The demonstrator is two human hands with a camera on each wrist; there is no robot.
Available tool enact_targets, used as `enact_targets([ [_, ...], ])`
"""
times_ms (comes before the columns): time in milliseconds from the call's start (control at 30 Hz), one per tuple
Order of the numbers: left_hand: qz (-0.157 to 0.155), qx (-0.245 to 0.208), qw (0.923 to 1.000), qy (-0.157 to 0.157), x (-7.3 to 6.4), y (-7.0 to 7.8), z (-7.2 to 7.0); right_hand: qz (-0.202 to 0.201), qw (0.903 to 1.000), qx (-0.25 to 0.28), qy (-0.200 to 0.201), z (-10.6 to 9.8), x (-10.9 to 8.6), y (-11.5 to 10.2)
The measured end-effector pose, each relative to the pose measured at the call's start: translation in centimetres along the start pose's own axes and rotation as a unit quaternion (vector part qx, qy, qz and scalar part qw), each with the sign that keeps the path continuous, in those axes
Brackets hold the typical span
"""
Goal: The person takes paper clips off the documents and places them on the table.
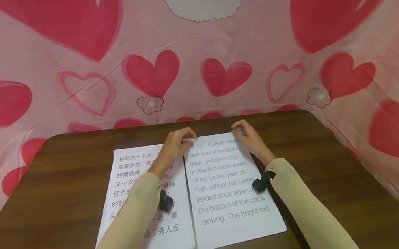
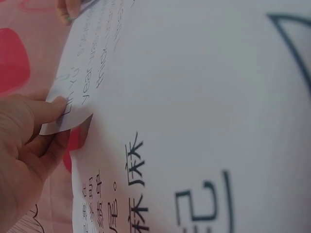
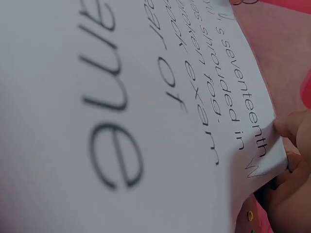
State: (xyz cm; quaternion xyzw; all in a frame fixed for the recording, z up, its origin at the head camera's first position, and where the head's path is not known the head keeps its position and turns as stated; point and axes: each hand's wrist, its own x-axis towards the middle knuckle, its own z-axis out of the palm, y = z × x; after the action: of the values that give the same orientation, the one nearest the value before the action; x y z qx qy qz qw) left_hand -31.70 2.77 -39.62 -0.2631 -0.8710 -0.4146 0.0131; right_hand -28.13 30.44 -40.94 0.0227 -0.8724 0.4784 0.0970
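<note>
A sheet of paper with printed English text (image 1: 225, 177) lies on the right, its far edge between my two hands. My left hand (image 1: 176, 144) pinches its far left corner, thumb on top and fingers beneath, as the left wrist view shows. At the far right corner, my right hand (image 1: 252, 139) pinches the same sheet (image 3: 204, 97) between thumb and fingers. A second sheet with printed Chinese characters (image 1: 170, 243) lies to the left, partly covered by my left forearm.
Both sheets are on a dark brown wooden table (image 1: 48, 193). Behind it hangs a pink cloth (image 1: 185, 38) with red hearts. Black wrist cameras, one on the left sleeve (image 1: 165, 202) and one on the right (image 1: 261, 182), sit just above the paper.
</note>
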Motion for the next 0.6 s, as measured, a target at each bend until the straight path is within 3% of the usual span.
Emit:
enact_targets([
  [133,-0.002,-0.002,1.0,0.007,-0.1,0.0,0.0,-0.004,0.9975,0.058,0.039,-0.3,0.4,0.3],
  [233,-0.004,-0.007,0.9999,0.01,-0.1,0.0,-0.1,-0.009,0.9959,0.065,0.063,-1.3,0.6,0.6],
  [433,-0.007,-0.004,1.0,0.004,0.0,0.0,-0.4,-0.014,0.9962,-0.06,0.062,-4.6,0.3,1.4],
  [600,-0.013,-0.002,0.9999,0.001,-0.1,-0.2,-0.6,-0.007,0.985,-0.171,0.019,-7.1,-0.5,2.6],
])
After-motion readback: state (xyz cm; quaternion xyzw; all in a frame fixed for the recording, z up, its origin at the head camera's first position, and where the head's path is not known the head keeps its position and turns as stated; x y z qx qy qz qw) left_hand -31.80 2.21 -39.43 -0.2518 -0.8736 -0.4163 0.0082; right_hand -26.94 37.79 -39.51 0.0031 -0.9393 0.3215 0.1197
